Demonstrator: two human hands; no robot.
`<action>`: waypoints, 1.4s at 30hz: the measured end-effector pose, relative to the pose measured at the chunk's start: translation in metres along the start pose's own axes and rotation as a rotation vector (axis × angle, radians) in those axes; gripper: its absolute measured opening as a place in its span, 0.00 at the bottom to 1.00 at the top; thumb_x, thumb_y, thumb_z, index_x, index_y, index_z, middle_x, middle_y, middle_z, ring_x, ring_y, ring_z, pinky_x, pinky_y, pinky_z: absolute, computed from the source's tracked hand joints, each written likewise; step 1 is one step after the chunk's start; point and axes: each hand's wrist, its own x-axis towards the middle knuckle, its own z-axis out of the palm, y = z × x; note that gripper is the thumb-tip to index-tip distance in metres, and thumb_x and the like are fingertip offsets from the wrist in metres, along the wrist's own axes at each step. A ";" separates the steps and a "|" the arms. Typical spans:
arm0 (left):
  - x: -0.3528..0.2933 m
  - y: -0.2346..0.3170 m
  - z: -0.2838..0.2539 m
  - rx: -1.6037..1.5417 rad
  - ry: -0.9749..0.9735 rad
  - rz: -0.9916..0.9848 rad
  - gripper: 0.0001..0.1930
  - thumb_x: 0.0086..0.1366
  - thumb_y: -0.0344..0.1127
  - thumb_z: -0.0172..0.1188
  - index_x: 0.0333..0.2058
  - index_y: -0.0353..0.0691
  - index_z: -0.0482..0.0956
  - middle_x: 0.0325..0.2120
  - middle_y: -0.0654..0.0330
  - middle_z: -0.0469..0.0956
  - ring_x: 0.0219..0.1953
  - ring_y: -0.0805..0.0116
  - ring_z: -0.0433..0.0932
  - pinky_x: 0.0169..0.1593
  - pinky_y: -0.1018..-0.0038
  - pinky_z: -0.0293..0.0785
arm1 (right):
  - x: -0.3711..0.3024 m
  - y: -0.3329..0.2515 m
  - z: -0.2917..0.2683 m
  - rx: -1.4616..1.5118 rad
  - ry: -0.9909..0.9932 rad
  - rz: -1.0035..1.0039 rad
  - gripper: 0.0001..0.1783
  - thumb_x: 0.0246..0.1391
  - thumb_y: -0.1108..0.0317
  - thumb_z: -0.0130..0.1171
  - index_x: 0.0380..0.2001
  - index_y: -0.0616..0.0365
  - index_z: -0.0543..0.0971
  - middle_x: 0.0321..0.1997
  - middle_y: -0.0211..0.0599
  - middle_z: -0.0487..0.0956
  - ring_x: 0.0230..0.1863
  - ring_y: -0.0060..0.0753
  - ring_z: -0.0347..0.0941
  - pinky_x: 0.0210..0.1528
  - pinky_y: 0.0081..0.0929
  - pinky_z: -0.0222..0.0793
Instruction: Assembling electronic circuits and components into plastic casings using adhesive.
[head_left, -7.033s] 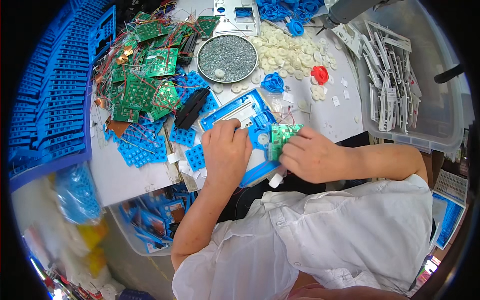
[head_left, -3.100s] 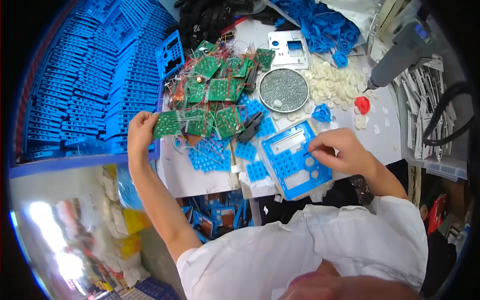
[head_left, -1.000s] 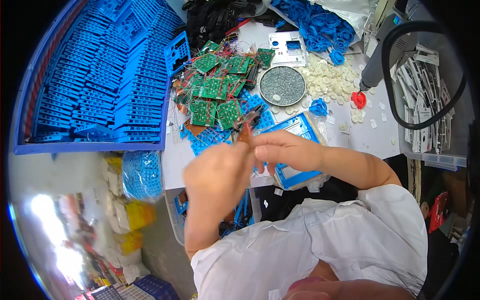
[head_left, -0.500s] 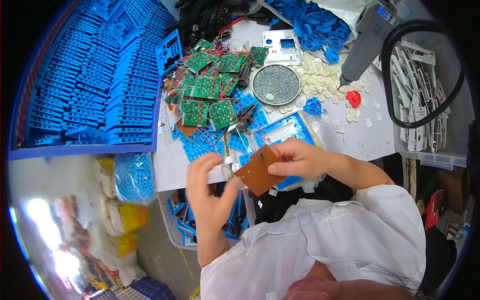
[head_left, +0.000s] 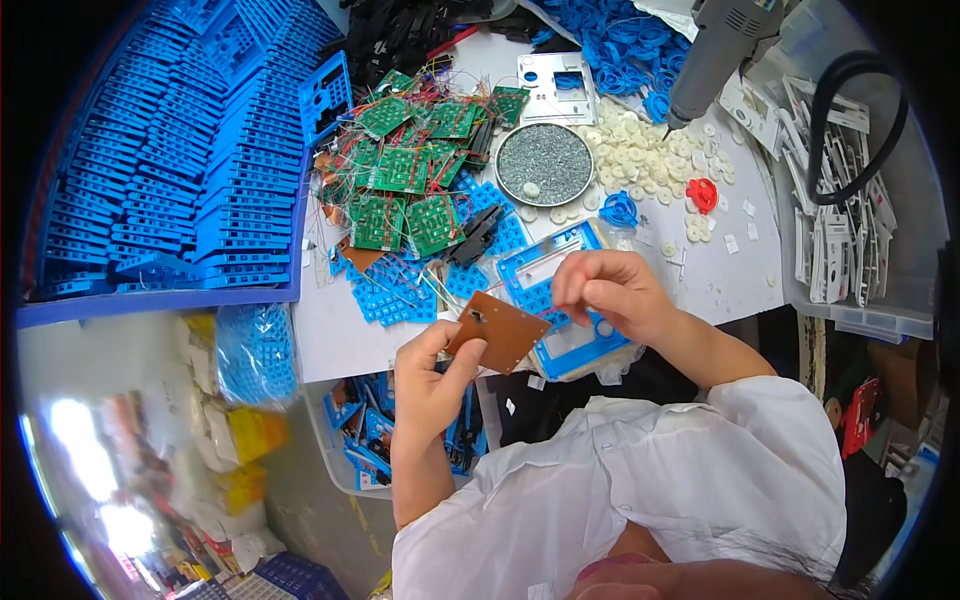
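Observation:
A brown circuit board [head_left: 512, 338], tilted with its plain side up, is gripped at its left corner by my left hand [head_left: 425, 385], thumb on top. My right hand [head_left: 625, 295] is off the board, just to its right, fingers curled toward the thumb. Whether a thin wire lies in those fingers I cannot make out. Beneath the right hand a blue plastic housing [head_left: 590, 352] rests near the table's front edge, partly hidden by the hand and board.
Wired green circuit boards [head_left: 400, 168] are heaped beyond my hands. Behind stand a round dish of small metal parts [head_left: 545, 165], cream plastic discs [head_left: 640, 150] and a grey electric screwdriver [head_left: 700, 75]. Bins of blue housings [head_left: 250, 180] and white panels [head_left: 835, 230] flank the table.
The brown board has passed from my right hand to my left, which has closed on its left corner. My right hand has let go and drawn slightly up and right.

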 end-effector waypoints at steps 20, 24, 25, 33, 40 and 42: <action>0.035 0.050 -0.005 0.469 -0.185 0.393 0.08 0.58 0.30 0.68 0.33 0.35 0.79 0.26 0.53 0.77 0.29 0.53 0.75 0.34 0.64 0.71 | 0.003 -0.003 0.016 -0.744 -0.296 0.156 0.15 0.60 0.59 0.66 0.44 0.58 0.86 0.27 0.32 0.79 0.32 0.29 0.73 0.36 0.31 0.69; -0.021 0.066 0.014 0.600 0.318 0.259 0.14 0.54 0.32 0.71 0.38 0.36 0.79 0.32 0.52 0.78 0.35 0.54 0.77 0.39 0.63 0.72 | -0.009 -0.004 0.022 -0.526 0.006 0.215 0.16 0.62 0.58 0.65 0.43 0.61 0.85 0.28 0.32 0.79 0.30 0.21 0.72 0.34 0.27 0.68; -0.044 0.067 0.011 0.568 0.173 0.099 0.16 0.53 0.33 0.71 0.40 0.36 0.80 0.33 0.52 0.78 0.36 0.54 0.77 0.41 0.64 0.73 | -0.011 0.002 0.025 -0.533 0.009 0.185 0.16 0.62 0.58 0.64 0.43 0.61 0.85 0.28 0.31 0.79 0.30 0.20 0.71 0.34 0.26 0.67; -0.041 -0.036 0.071 -0.672 0.345 -0.027 0.18 0.76 0.33 0.51 0.59 0.28 0.70 0.53 0.44 0.78 0.50 0.54 0.81 0.59 0.56 0.75 | -0.008 -0.025 0.045 -0.894 -0.235 0.391 0.14 0.56 0.62 0.69 0.40 0.59 0.84 0.25 0.36 0.79 0.26 0.37 0.75 0.31 0.32 0.70; -0.037 -0.029 0.056 -0.775 0.181 -0.059 0.18 0.77 0.36 0.50 0.55 0.26 0.70 0.43 0.38 0.82 0.30 0.58 0.83 0.38 0.63 0.83 | 0.009 -0.027 0.035 -1.036 -0.056 -0.110 0.18 0.46 0.69 0.71 0.42 0.55 0.80 0.30 0.28 0.81 0.33 0.39 0.77 0.36 0.34 0.72; -0.036 -0.029 0.054 -0.694 0.182 -0.028 0.18 0.77 0.36 0.50 0.55 0.25 0.70 0.42 0.38 0.82 0.28 0.60 0.83 0.36 0.66 0.83 | 0.006 -0.032 0.041 -1.142 -0.094 0.009 0.19 0.44 0.70 0.71 0.42 0.53 0.80 0.28 0.27 0.79 0.30 0.36 0.75 0.35 0.34 0.70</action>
